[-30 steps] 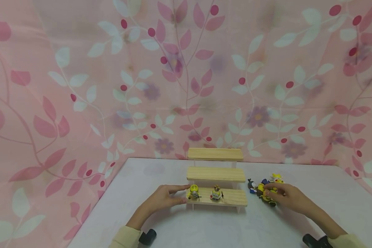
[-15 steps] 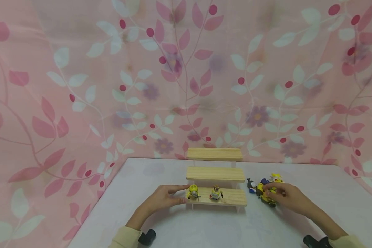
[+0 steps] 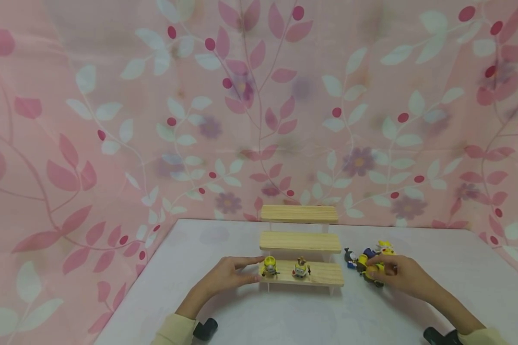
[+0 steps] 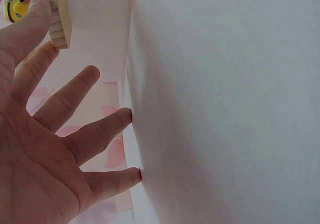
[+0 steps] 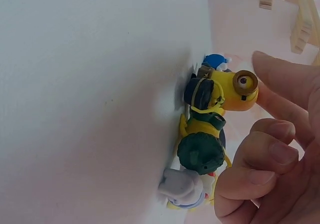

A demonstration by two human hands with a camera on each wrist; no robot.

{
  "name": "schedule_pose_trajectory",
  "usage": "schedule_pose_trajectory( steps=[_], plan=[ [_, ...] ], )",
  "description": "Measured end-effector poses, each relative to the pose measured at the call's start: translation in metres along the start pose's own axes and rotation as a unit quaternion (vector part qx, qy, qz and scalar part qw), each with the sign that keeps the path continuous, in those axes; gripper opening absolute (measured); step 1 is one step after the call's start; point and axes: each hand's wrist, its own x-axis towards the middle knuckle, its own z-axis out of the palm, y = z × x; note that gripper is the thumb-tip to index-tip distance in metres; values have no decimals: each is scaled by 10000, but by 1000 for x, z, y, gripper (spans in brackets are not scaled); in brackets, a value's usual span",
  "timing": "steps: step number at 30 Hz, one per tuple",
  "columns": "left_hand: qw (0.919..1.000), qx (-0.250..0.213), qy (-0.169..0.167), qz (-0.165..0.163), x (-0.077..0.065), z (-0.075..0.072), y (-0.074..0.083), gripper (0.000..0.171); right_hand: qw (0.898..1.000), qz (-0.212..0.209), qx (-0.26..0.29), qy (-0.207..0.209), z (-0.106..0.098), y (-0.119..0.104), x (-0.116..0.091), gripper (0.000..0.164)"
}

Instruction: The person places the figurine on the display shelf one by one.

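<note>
My left hand [image 3: 229, 277] holds the left end of the bottom board of a three-tier wooden display shelf [image 3: 323, 274], thumb and index finger at its two edges. Its other fingers are spread in the left wrist view, two touching the tabletop. On that board stand a yellow Minion figure [image 3: 269, 266] and a crowned Minion figure [image 3: 300, 269]. My right hand [image 3: 407, 277] is at a group of small figures to the right. Its thumb and index finger stand on either side of a one-eyed Minion figure [image 5: 227, 91]; a gap shows beside the thumb. The remaining fingers are curled.
Also in the group are a figure with a dark green round part [image 5: 201, 153], a grey-and-white figure [image 5: 182, 188] and a blue figure [image 5: 215, 61]. A white cloth covers the table [image 3: 293, 318]. Behind it hangs a pink floral curtain [image 3: 259, 120].
My right thumb has shifted slightly, widening its distance from the index finger beside the figures. My left hand, the shelf and the two figures on it stay as they were.
</note>
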Motion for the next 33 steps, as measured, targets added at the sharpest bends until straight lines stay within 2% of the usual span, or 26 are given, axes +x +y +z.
schedule_pose_trajectory(
  steps=[6, 19, 30, 33],
  plan=[
    [10000, 18, -7, -1, 0, 0, -1, 53, 10000, 86, -17, -40, 1, 1, -1, 34],
    [10000, -68, -23, -8, 1, -1, 1, 53, 9995, 289, -86, 102, 4, 3, 0, 36],
    [10000, -61, -34, -14, 0, -1, 1, 53, 9996, 271, 117, -29, 1, 0, 1, 33],
    [10000, -55, -35, -68, 0, -1, 2, 53, 9997, 134, 188, -43, -2, -2, 1, 33]
  ],
)
